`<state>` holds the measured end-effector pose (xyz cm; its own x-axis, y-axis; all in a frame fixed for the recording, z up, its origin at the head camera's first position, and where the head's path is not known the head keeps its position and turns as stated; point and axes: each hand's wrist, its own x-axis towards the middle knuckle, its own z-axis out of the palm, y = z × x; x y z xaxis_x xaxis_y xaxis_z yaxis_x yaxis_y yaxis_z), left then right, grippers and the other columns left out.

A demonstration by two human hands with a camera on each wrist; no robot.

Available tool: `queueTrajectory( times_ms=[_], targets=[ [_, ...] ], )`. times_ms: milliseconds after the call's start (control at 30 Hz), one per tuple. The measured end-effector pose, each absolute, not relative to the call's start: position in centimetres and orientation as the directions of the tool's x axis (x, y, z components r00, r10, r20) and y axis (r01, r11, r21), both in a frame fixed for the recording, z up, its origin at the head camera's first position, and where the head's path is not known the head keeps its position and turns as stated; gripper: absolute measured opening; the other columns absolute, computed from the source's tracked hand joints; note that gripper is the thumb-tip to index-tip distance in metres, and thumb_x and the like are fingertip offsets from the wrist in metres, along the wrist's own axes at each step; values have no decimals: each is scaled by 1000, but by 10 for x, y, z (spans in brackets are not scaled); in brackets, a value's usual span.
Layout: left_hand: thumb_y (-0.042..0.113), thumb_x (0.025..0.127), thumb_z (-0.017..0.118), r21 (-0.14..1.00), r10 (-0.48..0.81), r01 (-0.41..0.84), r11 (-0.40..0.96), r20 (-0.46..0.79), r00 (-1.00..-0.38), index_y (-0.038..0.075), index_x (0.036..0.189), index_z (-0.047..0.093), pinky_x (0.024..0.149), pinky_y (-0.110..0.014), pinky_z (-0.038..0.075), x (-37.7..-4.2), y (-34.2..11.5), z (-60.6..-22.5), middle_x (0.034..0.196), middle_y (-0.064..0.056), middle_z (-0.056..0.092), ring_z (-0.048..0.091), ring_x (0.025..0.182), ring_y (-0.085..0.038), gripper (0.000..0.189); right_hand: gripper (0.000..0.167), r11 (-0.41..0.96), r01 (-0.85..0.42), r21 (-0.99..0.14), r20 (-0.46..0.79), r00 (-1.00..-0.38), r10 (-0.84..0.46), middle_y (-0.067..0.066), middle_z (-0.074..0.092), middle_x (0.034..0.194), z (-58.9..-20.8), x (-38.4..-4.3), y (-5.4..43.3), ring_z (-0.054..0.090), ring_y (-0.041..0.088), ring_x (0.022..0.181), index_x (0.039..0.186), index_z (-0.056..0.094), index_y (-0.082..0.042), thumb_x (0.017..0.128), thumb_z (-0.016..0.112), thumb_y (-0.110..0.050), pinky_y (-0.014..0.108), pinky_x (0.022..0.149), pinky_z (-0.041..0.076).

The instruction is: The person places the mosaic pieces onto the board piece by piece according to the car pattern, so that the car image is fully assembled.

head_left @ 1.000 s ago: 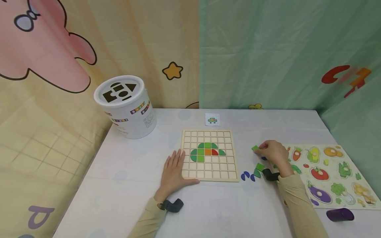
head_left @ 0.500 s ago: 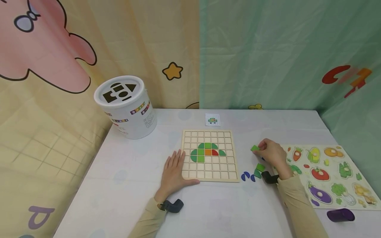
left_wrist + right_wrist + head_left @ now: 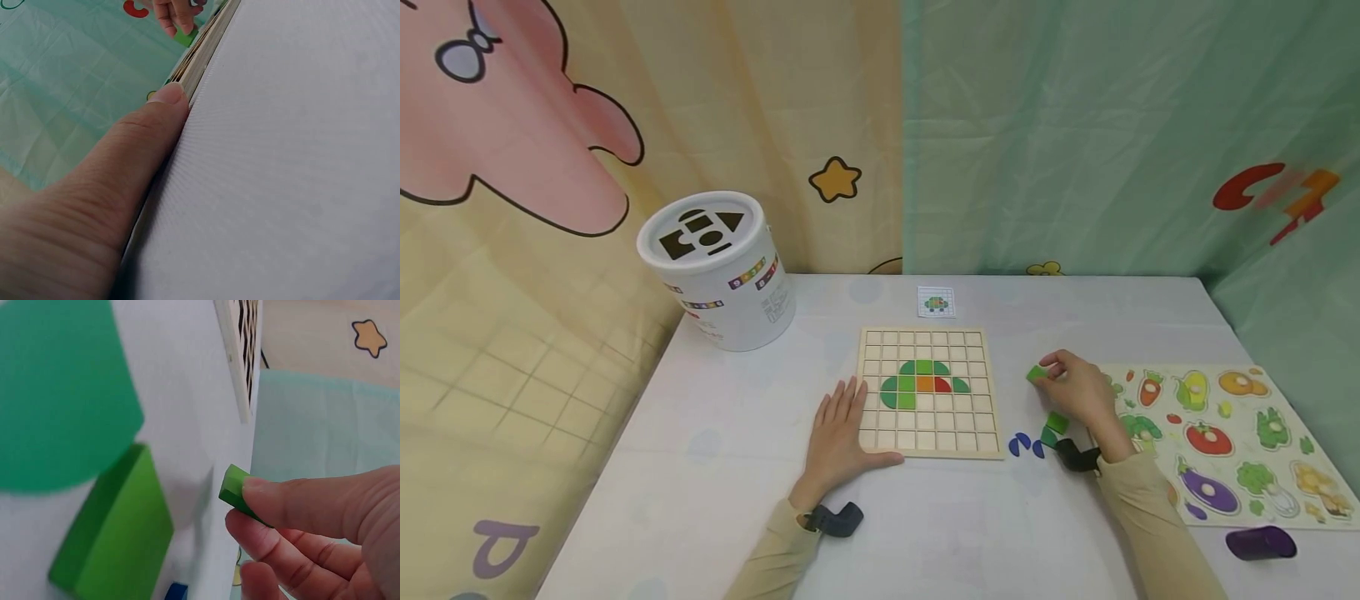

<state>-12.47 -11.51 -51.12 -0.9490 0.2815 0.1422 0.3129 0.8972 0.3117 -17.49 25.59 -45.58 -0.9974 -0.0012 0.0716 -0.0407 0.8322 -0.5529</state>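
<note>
Between thumb and fingertips my right hand point(image 3: 1078, 390) pinches a small green square block point(image 3: 1037, 373), to the right of the wooden grid board point(image 3: 940, 433). In the right wrist view that block point(image 3: 234, 486) shows between thumb and forefinger, above the white table. My left hand point(image 3: 837, 437) lies with fingers spread at the board's lower left corner, its thumb point(image 3: 147, 128) along the front edge. Green, orange and red pieces form a car-like shape in the board's cells, among them an orange square point(image 3: 925, 383) and a red quarter piece point(image 3: 942, 384).
Near my right wrist lie a second green square point(image 3: 1057, 422), a darker green piece point(image 3: 1048, 436) and several blue pieces point(image 3: 1019, 443). A pattern card point(image 3: 936, 302) lies behind the board. Around stand a white bucket point(image 3: 718, 292), a vegetable puzzle point(image 3: 1240, 433) and a purple cup point(image 3: 1261, 543).
My right hand has moved slightly left toward the board with the green block in its fingers. The left hand stays in place.
</note>
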Motion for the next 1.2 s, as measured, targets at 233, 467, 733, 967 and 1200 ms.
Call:
queueTrajectory(
  times_ms=[233,467,733,967,1200],
  targets=[
    [78,63,63,309,282,312,898,140,-949,4,151,20,114,-44,5,-124,-115,-510,156,-14,16,9,143,-29,122,18,810,-130,-572,149,-987,-53,3,60,77,-452,-171,236,45,15,53,99,64,-4,85,68,-14,30,43,33],
    [78,63,63,312,284,316,896,144,-948,4,151,20,114,-44,4,-124,-115,-510,156,-14,15,8,143,-29,123,13,756,-234,-612,192,-971,-145,0,60,76,-449,-165,207,44,14,54,93,64,-6,82,71,-11,28,43,33],
    [79,64,63,307,286,316,898,140,-948,5,151,19,114,-44,4,-125,-115,-512,156,-13,15,7,143,-28,123,12,707,-295,-643,170,-955,-244,-3,62,77,-450,-164,175,46,11,56,89,65,-8,81,73,-11,26,46,36],
    [79,64,62,305,286,313,900,131,-949,5,151,19,114,-44,5,-126,-115,-511,156,-13,15,7,143,-28,123,8,694,-294,-657,108,-948,-300,-7,59,76,-455,-164,152,46,11,54,87,66,-13,83,73,-13,27,48,36],
    [80,63,62,298,281,304,905,116,-952,5,151,18,114,-42,3,-126,-115,-510,156,-12,15,6,143,-27,124,7,675,-350,-649,122,-924,-361,-9,58,73,-458,-166,135,44,10,52,86,67,-13,83,74,-14,26,47,37]
  ],
)
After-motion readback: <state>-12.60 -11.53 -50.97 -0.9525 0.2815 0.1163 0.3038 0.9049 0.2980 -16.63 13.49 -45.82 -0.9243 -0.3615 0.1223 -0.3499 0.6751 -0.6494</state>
